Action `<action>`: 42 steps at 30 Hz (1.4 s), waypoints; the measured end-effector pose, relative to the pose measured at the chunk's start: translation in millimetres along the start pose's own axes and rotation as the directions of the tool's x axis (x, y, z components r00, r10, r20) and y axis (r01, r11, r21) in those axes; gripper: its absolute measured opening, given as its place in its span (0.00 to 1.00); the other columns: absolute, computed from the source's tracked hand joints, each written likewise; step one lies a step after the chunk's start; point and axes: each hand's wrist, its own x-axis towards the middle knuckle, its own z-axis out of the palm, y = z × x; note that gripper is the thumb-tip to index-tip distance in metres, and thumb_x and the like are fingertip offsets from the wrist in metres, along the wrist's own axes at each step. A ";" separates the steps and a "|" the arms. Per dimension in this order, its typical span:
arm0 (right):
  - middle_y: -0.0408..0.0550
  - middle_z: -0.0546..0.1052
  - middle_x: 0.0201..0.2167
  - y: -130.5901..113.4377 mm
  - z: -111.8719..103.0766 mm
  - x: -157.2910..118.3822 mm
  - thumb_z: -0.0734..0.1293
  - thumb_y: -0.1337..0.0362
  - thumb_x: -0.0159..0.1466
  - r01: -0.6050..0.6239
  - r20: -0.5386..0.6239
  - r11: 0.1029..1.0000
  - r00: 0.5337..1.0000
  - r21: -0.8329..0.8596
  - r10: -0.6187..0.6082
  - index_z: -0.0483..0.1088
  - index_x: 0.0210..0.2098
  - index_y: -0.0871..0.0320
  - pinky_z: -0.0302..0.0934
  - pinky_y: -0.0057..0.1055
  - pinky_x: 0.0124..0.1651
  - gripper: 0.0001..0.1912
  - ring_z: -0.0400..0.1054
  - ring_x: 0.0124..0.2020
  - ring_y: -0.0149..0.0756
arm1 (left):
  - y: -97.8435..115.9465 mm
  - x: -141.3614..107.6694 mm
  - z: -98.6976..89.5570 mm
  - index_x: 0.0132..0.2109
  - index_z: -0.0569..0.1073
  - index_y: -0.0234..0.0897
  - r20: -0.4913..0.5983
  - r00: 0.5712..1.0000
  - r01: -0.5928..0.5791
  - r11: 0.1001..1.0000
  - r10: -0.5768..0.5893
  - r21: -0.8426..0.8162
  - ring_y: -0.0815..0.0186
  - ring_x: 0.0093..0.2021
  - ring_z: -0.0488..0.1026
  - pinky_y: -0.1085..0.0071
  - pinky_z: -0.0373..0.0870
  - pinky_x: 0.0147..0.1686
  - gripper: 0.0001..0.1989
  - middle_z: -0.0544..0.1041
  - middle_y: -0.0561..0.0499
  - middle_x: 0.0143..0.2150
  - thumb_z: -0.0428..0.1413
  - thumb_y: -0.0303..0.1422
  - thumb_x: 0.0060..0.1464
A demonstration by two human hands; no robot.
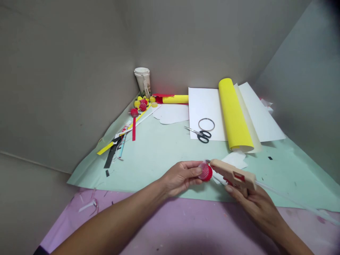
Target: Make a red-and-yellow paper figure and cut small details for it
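Two hands observed. Left hand (176, 178): fingers (195, 172) closed on a round, ridged red corrugated piece (207, 173). Right hand (252, 204): fingers wrapped around a beige plastic glue gun (225, 169), nozzle (208, 161) near the left fingertips. Black-handled metal scissors (203, 136) lie beyond the left fingers.

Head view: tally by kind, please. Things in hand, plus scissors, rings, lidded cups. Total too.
Red ribbed piece, in the left hand: 1
Glue gun, in the right hand: 1
Scissors: 1 pair
Ring: 1
Lidded cup: 1
Total: 5
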 end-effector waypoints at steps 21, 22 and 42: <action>0.46 0.79 0.52 -6.9 1.0 -3.9 0.65 0.47 0.62 -0.041 -0.017 0.999 0.999 0.018 0.041 0.78 0.49 0.49 0.65 0.42 0.57 0.22 0.70 0.56 0.53 | -0.6 -0.1 -2.3 0.49 0.78 0.25 0.021 1.000 0.023 0.997 -0.022 -0.068 0.71 0.31 0.77 0.81 0.75 0.31 0.18 0.79 0.45 0.34 0.66 0.26 0.50; 0.47 0.80 0.51 -6.3 0.6 -3.7 0.64 0.46 0.63 -0.044 -0.011 0.999 0.999 0.011 0.044 0.78 0.49 0.50 0.65 0.43 0.57 0.22 0.70 0.56 0.54 | -0.5 -0.1 -2.2 0.49 0.78 0.24 0.023 0.999 0.024 0.997 -0.023 -0.071 0.71 0.31 0.77 0.81 0.75 0.31 0.18 0.79 0.45 0.34 0.66 0.26 0.50; 0.47 0.79 0.52 -5.0 0.7 -3.8 0.62 0.47 0.65 -0.011 0.019 1.000 1.000 -0.008 0.012 0.76 0.53 0.51 0.66 0.43 0.58 0.24 0.71 0.56 0.51 | -2.1 1.1 -2.1 0.47 0.78 0.24 0.039 0.998 0.046 0.994 -0.042 -0.096 0.70 0.30 0.77 0.81 0.75 0.31 0.16 0.78 0.44 0.32 0.65 0.26 0.51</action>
